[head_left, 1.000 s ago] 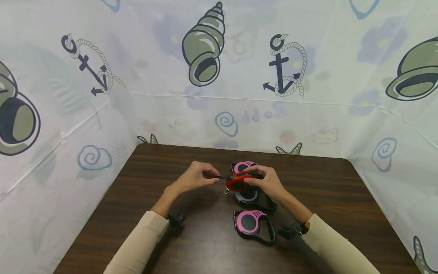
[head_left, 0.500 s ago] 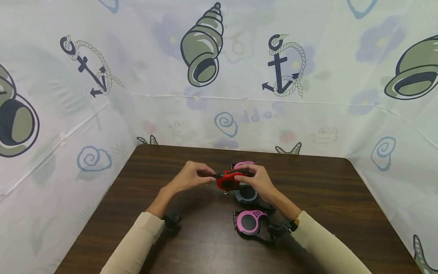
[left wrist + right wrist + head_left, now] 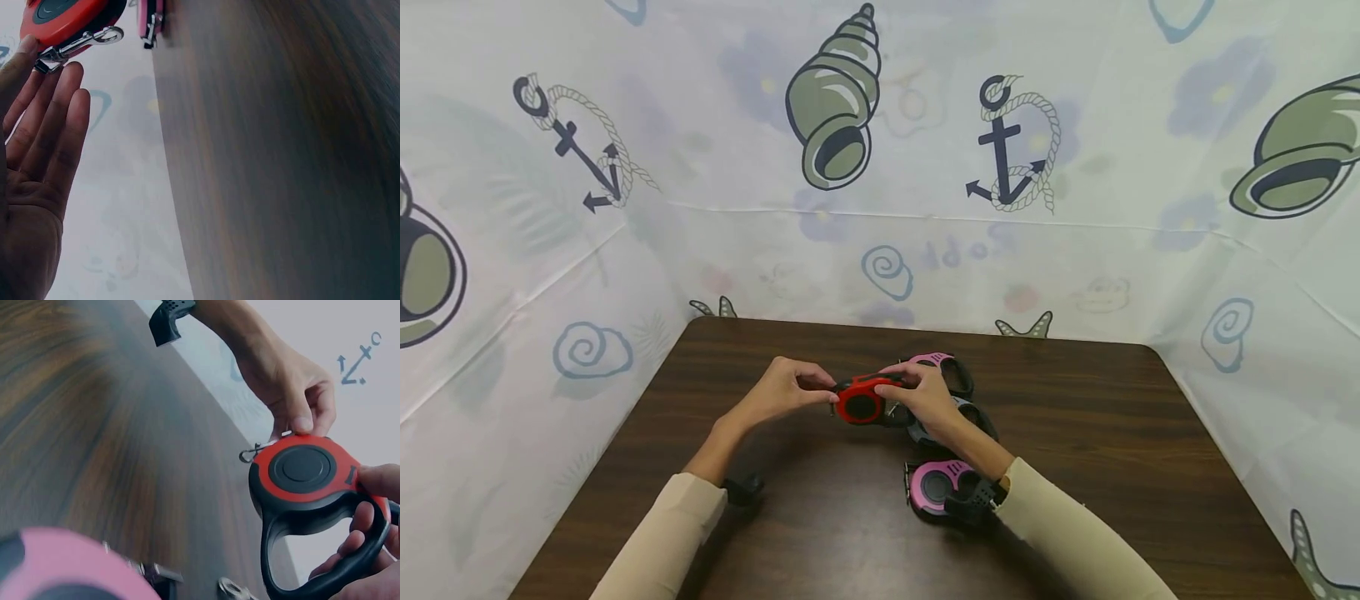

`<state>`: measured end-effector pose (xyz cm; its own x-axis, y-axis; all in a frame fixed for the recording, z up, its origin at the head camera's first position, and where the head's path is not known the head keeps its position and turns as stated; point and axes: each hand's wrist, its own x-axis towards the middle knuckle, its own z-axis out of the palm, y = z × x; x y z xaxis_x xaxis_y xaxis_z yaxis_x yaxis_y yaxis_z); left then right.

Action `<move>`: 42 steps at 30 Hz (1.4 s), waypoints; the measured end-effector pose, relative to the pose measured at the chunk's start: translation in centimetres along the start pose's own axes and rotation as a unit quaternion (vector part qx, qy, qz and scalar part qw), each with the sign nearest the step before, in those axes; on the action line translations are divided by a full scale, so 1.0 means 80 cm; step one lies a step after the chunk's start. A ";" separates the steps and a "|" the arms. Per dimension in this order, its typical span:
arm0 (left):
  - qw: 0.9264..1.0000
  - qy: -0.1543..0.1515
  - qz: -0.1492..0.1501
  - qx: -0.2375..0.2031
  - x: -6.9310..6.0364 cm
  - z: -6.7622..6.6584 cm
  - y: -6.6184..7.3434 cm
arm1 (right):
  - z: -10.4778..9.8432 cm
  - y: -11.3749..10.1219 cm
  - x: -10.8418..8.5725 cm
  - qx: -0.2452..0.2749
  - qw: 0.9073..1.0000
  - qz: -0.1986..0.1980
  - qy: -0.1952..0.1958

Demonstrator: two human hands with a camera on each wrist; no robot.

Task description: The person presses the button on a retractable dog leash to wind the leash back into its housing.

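A red and black retractable dog leash [image 3: 860, 406] is held up over the table between both hands. My right hand [image 3: 928, 396] grips it at the handle end; in the right wrist view the thumb lies on the red casing [image 3: 303, 469] and fingers pass through the black handle loop. At the leash's outlet end, my left hand [image 3: 786, 387] pinches with thumb and fingertips, close to where the metal clip [image 3: 94, 39] hangs. Whether it holds the strap or the casing edge is hard to tell.
Below the right forearm lies a pink retractable leash [image 3: 934, 486], partly covered by the wrist camera. A grey one [image 3: 922, 433] and another pink one [image 3: 934, 359] lie farther back, partly hidden by the right hand. A shell-and-anchor patterned cloth [image 3: 925, 275] stands behind the dark wooden table [image 3: 820, 517].
Both hands have moved left with the red leash, away from above the other leashes. The gap between left hand and casing has closed, and the dark strap between them no longer shows.
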<state>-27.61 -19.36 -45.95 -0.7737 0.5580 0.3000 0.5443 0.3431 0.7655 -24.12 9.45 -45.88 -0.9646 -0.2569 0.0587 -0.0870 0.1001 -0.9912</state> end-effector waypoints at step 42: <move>0.988 -0.033 -0.117 0.099 -0.023 -0.020 -0.052 | 0.060 0.032 0.047 -0.314 0.949 -0.007 -0.012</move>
<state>-28.97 -23.00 -48.80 -0.8665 0.4918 0.0855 0.4113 0.6063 0.6806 -26.79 4.12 -48.76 -0.9570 -0.2838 0.0610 -0.2383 0.6481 -0.7233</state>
